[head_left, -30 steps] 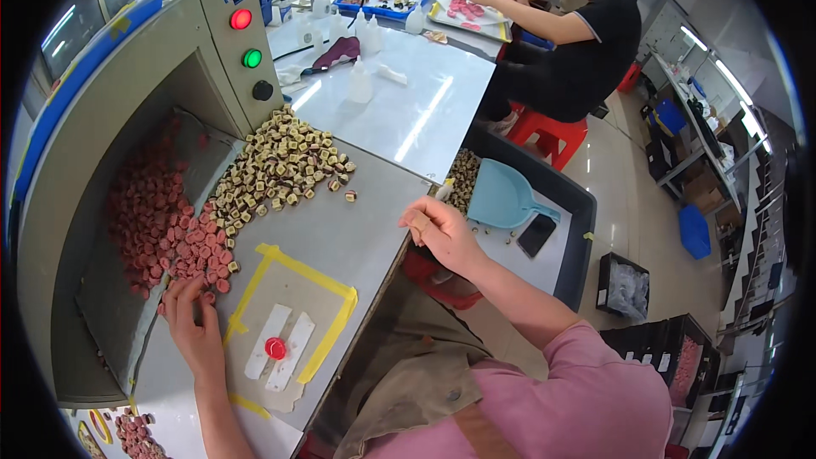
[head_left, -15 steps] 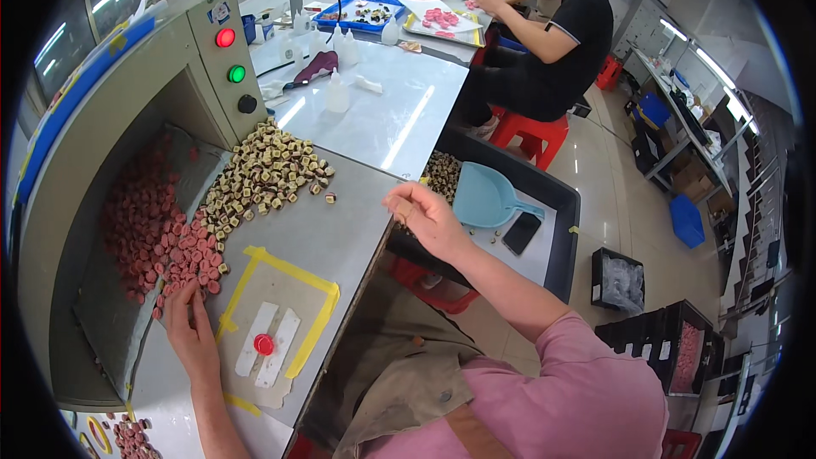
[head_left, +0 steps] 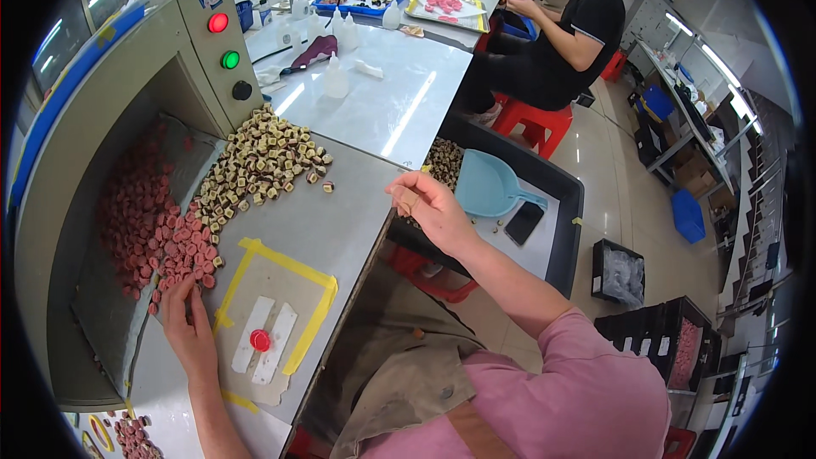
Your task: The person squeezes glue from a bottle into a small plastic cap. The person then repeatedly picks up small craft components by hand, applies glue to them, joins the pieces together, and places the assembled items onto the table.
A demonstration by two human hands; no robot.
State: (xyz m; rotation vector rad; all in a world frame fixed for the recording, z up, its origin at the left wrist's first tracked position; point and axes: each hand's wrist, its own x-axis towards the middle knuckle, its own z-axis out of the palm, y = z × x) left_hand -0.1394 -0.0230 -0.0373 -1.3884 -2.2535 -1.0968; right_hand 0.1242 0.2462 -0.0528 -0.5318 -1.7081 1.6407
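Observation:
My left hand reaches to the near edge of a heap of small round pink pieces. Its fingers are stretched out and a little apart, with the tips at the pieces. My right hand hangs over the table's right edge, beside a dark tray. Its fingers are curled in toward the thumb; whatever is between them, if anything, is too small to make out. A red round piece sits across two white strips inside a yellow tape frame.
Cream-and-dark small blocks are heaped beyond the pink ones. A grey machine with a lit opening stands at left. The tray holds a blue dustpan and a phone. White bottles stand farther back; a co-worker sits beyond.
The whole view has shifted slightly. Both my hands keep nearly the same pose and place. The co-worker's hands have moved a little to the right.

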